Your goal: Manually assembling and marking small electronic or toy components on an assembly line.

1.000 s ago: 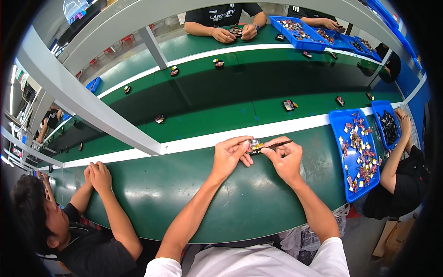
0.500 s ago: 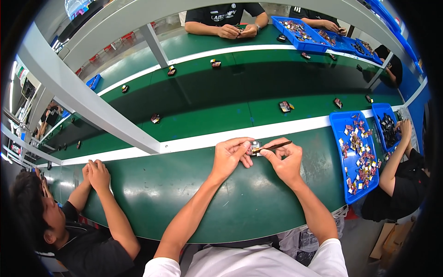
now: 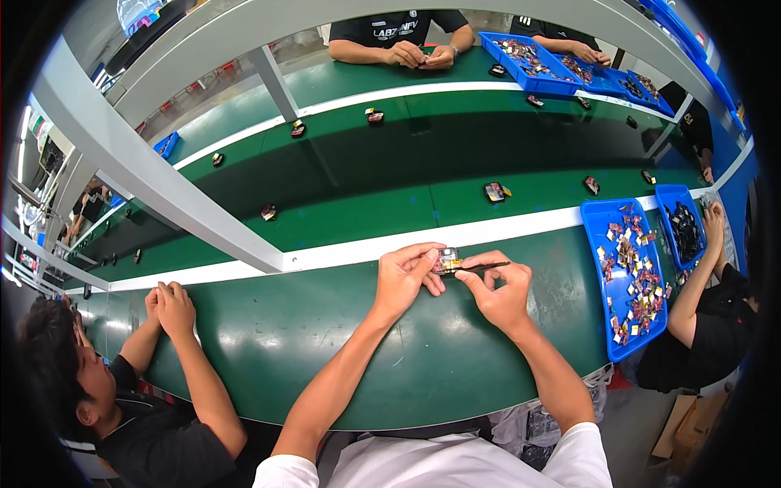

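My left hand (image 3: 407, 276) pinches a small black-cased electronic unit (image 3: 446, 259) above the green table, its inside showing red, silver and yellow parts. From the right, my right hand (image 3: 500, 293) grips a thin dark stick-like tool (image 3: 486, 266) between thumb and fingers. The tool's tip reaches the right edge of the unit; whether it touches the inner parts is too small to tell. Fingers cover part of the casing.
A blue tray (image 3: 598, 281) of small red and yellow parts stands right of my hands, beside another blue tray (image 3: 665, 236) of black pieces. Beyond the white rail (image 3: 350, 250), a green conveyor belt (image 3: 390, 215) carries several units. Co-workers sit left, right and opposite.
The tool in my right hand has tilted flatter, and that hand has shifted slightly down. Units on the near belt have slid a little to the left. My left hand stays put.
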`<state>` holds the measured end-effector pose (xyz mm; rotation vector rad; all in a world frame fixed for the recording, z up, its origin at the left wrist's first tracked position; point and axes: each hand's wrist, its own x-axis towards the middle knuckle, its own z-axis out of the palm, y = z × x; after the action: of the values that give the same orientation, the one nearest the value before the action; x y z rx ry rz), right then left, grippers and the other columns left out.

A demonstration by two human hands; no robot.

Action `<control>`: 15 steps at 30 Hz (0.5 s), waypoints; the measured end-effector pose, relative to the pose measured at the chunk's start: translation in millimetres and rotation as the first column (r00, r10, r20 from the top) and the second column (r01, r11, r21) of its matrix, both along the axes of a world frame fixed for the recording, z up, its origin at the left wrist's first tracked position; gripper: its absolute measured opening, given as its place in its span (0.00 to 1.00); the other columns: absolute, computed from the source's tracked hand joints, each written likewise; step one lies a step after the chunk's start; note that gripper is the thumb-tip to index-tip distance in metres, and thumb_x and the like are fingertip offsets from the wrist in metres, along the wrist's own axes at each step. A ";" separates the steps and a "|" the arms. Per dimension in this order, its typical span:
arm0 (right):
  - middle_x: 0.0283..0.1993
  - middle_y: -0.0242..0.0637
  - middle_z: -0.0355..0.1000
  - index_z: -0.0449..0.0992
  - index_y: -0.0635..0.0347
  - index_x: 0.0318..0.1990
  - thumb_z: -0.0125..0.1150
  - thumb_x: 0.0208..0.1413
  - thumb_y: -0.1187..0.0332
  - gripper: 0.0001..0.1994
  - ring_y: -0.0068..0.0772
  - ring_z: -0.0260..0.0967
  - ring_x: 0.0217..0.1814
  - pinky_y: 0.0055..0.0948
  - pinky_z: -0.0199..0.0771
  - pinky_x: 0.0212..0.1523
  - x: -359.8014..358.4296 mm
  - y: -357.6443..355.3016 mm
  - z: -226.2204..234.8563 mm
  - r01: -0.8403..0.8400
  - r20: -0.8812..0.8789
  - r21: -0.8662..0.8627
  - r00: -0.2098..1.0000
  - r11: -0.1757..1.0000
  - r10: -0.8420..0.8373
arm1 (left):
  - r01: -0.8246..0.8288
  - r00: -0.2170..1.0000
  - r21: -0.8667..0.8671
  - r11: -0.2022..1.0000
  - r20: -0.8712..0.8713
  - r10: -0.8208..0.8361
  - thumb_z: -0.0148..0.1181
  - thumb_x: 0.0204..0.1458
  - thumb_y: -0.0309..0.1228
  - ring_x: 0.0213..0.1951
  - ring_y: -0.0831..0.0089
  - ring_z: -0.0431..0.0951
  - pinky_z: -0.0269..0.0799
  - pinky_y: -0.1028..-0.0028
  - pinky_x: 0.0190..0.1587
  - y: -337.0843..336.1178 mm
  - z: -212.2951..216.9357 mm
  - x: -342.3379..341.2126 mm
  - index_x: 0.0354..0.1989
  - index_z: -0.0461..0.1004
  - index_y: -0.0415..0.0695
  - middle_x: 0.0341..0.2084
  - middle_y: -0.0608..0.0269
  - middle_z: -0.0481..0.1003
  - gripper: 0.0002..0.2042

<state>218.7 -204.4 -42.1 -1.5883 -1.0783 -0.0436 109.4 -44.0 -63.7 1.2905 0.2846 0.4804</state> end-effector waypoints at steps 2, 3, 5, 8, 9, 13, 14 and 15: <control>0.36 0.36 0.83 0.82 0.66 0.30 0.74 0.47 0.80 0.05 0.11 0.58 0.15 0.16 0.56 0.18 -2.4 1.9 2.8 0.003 0.002 -0.003 1.000 1.000 -0.003 | -0.001 1.000 0.021 1.000 0.002 0.001 0.55 0.66 0.30 0.22 0.69 0.81 0.79 0.76 0.24 0.7 -2.4 -0.4 0.49 0.78 0.29 0.26 0.52 0.80 0.14; 0.35 0.34 0.83 0.80 0.67 0.26 0.74 0.47 0.78 0.06 0.14 0.55 0.13 0.20 0.55 0.17 -3.5 3.6 4.2 0.017 0.009 0.018 1.000 1.000 -0.018 | 0.000 1.000 0.021 1.000 0.003 0.000 0.55 0.66 0.30 0.22 0.69 0.81 0.79 0.76 0.24 1.0 -2.9 -0.1 0.49 0.78 0.29 0.26 0.52 0.80 0.14; 0.34 0.32 0.83 0.79 0.67 0.22 0.74 0.47 0.77 0.08 0.16 0.52 0.11 0.23 0.54 0.17 -1.9 5.3 0.6 0.033 0.018 0.040 0.999 0.999 -0.033 | 0.018 1.000 0.027 0.999 -0.011 -0.018 0.55 0.66 0.30 0.23 0.69 0.82 0.79 0.75 0.25 1.3 -3.4 0.1 0.50 0.78 0.29 0.25 0.53 0.80 0.14; 0.32 0.33 0.83 0.80 0.64 0.25 0.73 0.46 0.78 0.05 0.17 0.53 0.11 0.23 0.55 0.17 3.6 4.9 -8.5 -0.012 0.121 0.161 0.993 0.987 -0.007 | 0.048 0.999 0.029 0.998 -0.024 -0.048 0.56 0.64 0.27 0.25 0.70 0.82 0.79 0.76 0.26 -0.3 3.8 0.7 0.52 0.76 0.29 0.26 0.54 0.80 0.14; 0.32 0.34 0.83 0.81 0.63 0.27 0.73 0.45 0.79 0.04 0.18 0.53 0.12 0.23 0.56 0.17 1.5 5.1 -5.5 0.002 0.125 0.138 0.992 0.990 -0.019 | 0.049 0.999 0.032 0.998 -0.023 -0.048 0.56 0.64 0.27 0.25 0.70 0.82 0.79 0.76 0.26 -0.8 4.7 0.5 0.52 0.76 0.29 0.26 0.54 0.80 0.14; 0.32 0.36 0.83 0.82 0.60 0.31 0.73 0.44 0.79 0.07 0.19 0.54 0.12 0.22 0.57 0.17 -0.2 4.9 -4.5 0.014 0.149 0.098 0.988 0.995 -0.029 | 0.056 0.998 0.065 0.996 0.001 -0.056 0.59 0.61 0.22 0.26 0.72 0.81 0.79 0.76 0.26 -2.9 3.3 -0.3 0.55 0.74 0.30 0.28 0.54 0.80 0.15; 0.32 0.36 0.83 0.82 0.60 0.31 0.73 0.44 0.79 0.07 0.19 0.54 0.12 0.22 0.57 0.17 -1.4 4.7 -3.2 0.016 0.150 0.099 0.988 0.995 -0.030 | 0.045 0.999 0.050 0.998 0.000 -0.045 0.59 0.61 0.21 0.26 0.72 0.81 0.79 0.76 0.26 -3.3 2.5 -0.4 0.55 0.74 0.30 0.28 0.54 0.80 0.15; 0.32 0.36 0.83 0.82 0.60 0.31 0.73 0.44 0.79 0.07 0.19 0.54 0.12 0.22 0.58 0.18 -3.0 4.9 -0.8 0.023 0.136 0.096 0.990 0.995 -0.035 | 0.046 0.999 0.052 0.998 0.002 -0.046 0.59 0.61 0.21 0.26 0.72 0.81 0.79 0.76 0.26 -4.3 2.5 -0.2 0.55 0.74 0.30 0.28 0.54 0.80 0.15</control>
<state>215.6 -199.4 -42.9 -1.5335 -1.1429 -0.2234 109.2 -48.3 -61.2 1.3438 0.2407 0.4530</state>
